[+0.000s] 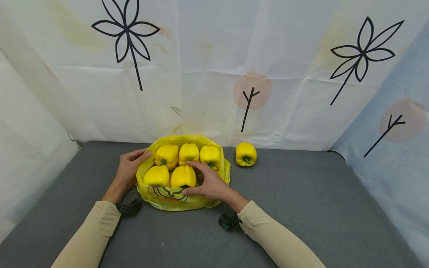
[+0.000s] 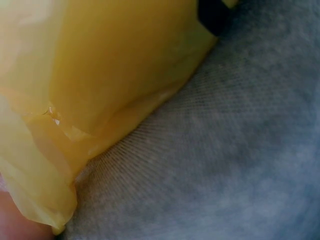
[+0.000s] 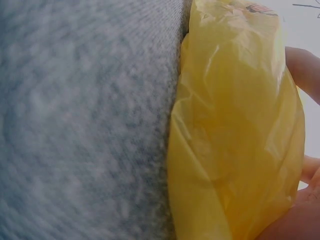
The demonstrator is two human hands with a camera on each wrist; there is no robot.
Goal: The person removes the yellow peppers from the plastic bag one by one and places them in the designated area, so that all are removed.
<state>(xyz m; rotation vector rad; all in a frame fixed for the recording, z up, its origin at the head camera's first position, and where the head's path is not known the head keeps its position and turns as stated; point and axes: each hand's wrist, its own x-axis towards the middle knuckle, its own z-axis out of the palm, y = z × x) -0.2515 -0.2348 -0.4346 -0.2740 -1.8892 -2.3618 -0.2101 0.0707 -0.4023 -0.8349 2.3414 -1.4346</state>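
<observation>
A yellow plastic bag [image 1: 187, 204] with a printed drawing on its front lies open on the table, with several yellow bell peppers [image 1: 167, 154] inside in two rows. At its left rim, my left hand [image 1: 129, 165] holds the plastic, thumb over the edge. My right hand [image 1: 212, 182] reaches over the bag's front right side. Its thumb and fingers span a front-row bell pepper [image 1: 183, 175], touching it at top and bottom. In the left wrist view the bag [image 2: 115, 65] fills the upper left. In the right wrist view the bag [image 3: 235, 125] partly covers the right hand [image 3: 300, 215].
One more yellow bell pepper [image 1: 246, 154] stands on the grey table [image 1: 301, 193], right of the bag near the back edge. Behind the table hangs a white curtain [image 1: 207, 93] printed with flowers and twigs. Black wrist cameras [image 1: 130, 207] sit on both wrists.
</observation>
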